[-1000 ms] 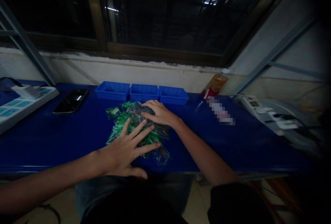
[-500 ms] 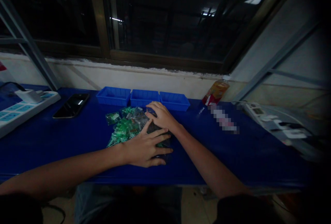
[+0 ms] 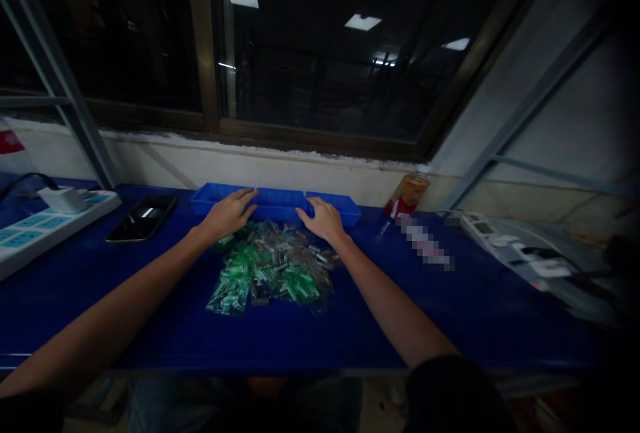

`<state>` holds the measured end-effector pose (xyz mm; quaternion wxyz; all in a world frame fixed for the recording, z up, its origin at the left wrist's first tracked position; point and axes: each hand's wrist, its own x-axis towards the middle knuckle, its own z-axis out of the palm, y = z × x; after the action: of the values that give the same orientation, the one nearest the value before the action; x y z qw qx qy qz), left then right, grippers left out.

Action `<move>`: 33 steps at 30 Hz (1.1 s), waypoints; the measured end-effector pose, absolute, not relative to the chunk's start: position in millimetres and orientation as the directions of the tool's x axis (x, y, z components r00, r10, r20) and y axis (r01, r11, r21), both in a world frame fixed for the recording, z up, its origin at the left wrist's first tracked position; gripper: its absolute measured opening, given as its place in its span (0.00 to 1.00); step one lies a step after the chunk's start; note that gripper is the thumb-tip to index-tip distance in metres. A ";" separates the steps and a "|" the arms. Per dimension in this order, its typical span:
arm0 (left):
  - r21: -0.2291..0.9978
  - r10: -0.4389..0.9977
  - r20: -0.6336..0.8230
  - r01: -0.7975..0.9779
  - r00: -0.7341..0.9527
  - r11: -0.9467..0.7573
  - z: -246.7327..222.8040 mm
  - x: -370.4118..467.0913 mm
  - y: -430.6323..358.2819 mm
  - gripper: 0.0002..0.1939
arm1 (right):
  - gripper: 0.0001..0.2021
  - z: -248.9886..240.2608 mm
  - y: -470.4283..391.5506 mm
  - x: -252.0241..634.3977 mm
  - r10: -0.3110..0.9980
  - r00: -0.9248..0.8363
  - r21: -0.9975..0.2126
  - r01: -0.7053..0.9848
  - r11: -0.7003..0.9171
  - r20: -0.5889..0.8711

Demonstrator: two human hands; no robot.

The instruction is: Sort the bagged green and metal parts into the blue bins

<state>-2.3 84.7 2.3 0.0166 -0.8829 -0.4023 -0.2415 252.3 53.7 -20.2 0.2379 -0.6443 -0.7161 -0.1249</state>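
Note:
A pile of small clear plastic bags [image 3: 240, 273], some with green pieces and others with grey metallic ones, lies on the blue table [image 3: 175, 326]. Behind it stand three blue trays in a row: left [image 3: 215, 193], middle [image 3: 280, 199] and right [image 3: 345, 207]. My left hand [image 3: 230, 213] is at the pile's back left, in front of the left tray, fingers apart and holding nothing visible. At the back right of the pile, by the middle and right trays, my right hand [image 3: 323, 218] has its fingers spread, with nothing seen in it.
A black phone [image 3: 143, 218] and a white power strip [image 3: 55, 226] lie on the left. To the right are a bottle [image 3: 407, 194], a blurred-out item [image 3: 425, 244] and another power strip [image 3: 510, 246]. A window and wall rise behind.
My left hand has moved off the pile, back and left toward the trays. My right hand has shifted slightly right. More of the pile shows, spread wider, and the camera view has shifted.

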 end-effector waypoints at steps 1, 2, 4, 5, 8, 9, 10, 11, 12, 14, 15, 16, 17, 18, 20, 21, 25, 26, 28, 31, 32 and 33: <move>0.151 0.710 0.420 0.728 0.565 -0.669 -3.6 -3.6 92.2 0.24 | 0.27 -21.1 54.7 250.8 0.864 -0.060 -0.124 0.982 0.140 0.500; 0.131 0.708 0.410 0.731 0.575 -0.669 -8.4 -4.1 97.4 0.23 | 0.27 -22.0 55.5 249.4 0.862 -0.067 -0.117 0.983 0.145 0.502; 0.110 0.707 0.403 0.736 0.581 -0.668 -13.8 -4.0 102.2 0.22 | 0.27 -23.2 56.6 246.8 0.854 -0.087 -0.093 0.983 0.156 0.513; 0.110 0.711 0.404 0.741 0.576 -0.663 -14.7 -4.2 102.8 0.22 | 0.28 -23.5 57.0 245.9 0.851 -0.098 -0.085 0.983 0.165 0.516; 0.131 0.731 0.398 0.754 0.554 -0.643 -13.2 -6.7 102.6 0.21 | 0.27 -23.7 57.4 245.0 0.850 -0.125 -0.089 0.976 0.197 0.511; 0.134 0.734 0.396 0.756 0.552 -0.641 -12.5 -7.9 102.6 0.21 | 0.26 -23.5 57.3 245.3 0.850 -0.130 -0.095 0.974 0.207 0.510; 0.133 0.734 0.391 0.755 0.556 -0.643 -12.0 -9.0 102.8 0.21 | 0.25 -23.3 57.0 245.8 0.849 -0.134 -0.101 0.971 0.214 0.511; 0.131 0.732 0.386 0.752 0.561 -0.646 -11.8 -9.9 103.0 0.21 | 0.25 -23.0 56.6 246.4 0.847 -0.136 -0.107 0.969 0.221 0.514; 0.126 0.731 0.377 0.750 0.569 -0.649 -11.8 -10.5 103.0 0.21 | 0.24 -22.7 56.0 247.0 0.845 -0.138 -0.113 0.967 0.228 0.517; 0.105 0.726 0.380 0.753 0.573 -0.650 -11.2 -10.9 101.2 0.22 | 0.24 -21.4 54.8 248.3 0.839 -0.147 -0.126 0.961 0.247 0.524; 0.090 0.719 0.401 0.756 0.568 -0.648 -10.3 -10.7 98.8 0.22 | 0.24 -20.5 54.1 248.9 0.833 -0.150 -0.133 0.957 0.258 0.532; 0.078 0.708 0.434 0.760 0.557 -0.645 -8.7 -10.3 95.3 0.22 | 0.24 -19.3 53.4 249.4 0.825 -0.150 -0.142 0.953 0.267 0.546; 0.071 0.695 0.477 0.764 0.538 -0.641 -6.4 -9.8 90.4 0.23 | 0.23 -17.9 52.6 249.8 0.814 -0.146 -0.152 0.949 0.276 0.563; 0.074 0.680 0.512 0.762 0.524 -0.643 -3.6 -9.0 84.5 0.23 | 0.23 -16.4 51.7 250.1 0.802 -0.137 -0.162 0.946 0.280 0.582; 0.112 0.691 0.530 0.767 0.491 -0.631 1.9 -6.6 70.5 0.23 | 0.22 -14.0 49.3 249.8 0.784 -0.106 -0.185 0.944 0.273 0.612; 0.132 0.714 0.496 0.770 0.495 -0.625 3.8 -4.9 63.3 0.23 | 0.22 -13.5 48.0 249.2 0.779 -0.091 -0.193 0.945 0.263 0.620; 0.213 0.785 0.340 0.771 0.518 -0.601 0.5 4.4 44.0 0.23 | 0.23 -17.4 44.2 245.4 0.795 -0.085 -0.165 0.960 0.227 0.601; 0.219 0.795 0.322 0.777 0.514 -0.591 -2.5 6.5 43.0 0.22 | 0.23 -19.4 44.1 244.7 0.805 -0.092 -0.149 0.964 0.219 0.586; 0.241 0.810 0.296 0.781 0.507 -0.577 -8.2 9.3 45.3 0.19 | 0.24 -22.7 44.2 244.4 0.823 -0.106 -0.125 0.970 0.209 0.558; 0.344 0.825 0.268 0.750 0.498 -0.564 -12.3 9.5 53.9 0.12 | 0.24 -21.8 42.9 244.6 0.815 -0.123 -0.119 0.966 0.229 0.566; 0.391 0.828 0.271 0.730 0.491 -0.561 -12.2 9.0 56.3 0.12 | 0.23 -19.4 41.3 243.5 0.803 -0.123 -0.129 0.962 0.241 0.584; 0.437 0.830 0.286 0.706 0.478 -0.557 -11.4 8.4 57.9 0.11 | 0.22 -16.1 39.0 241.3 0.789 -0.115 -0.148 0.956 0.253 0.603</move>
<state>8.4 57.9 -11.4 -0.1307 -0.8496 -0.4521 -0.2381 241.3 39.0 -16.1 0.2973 -0.5949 -0.7335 -0.1401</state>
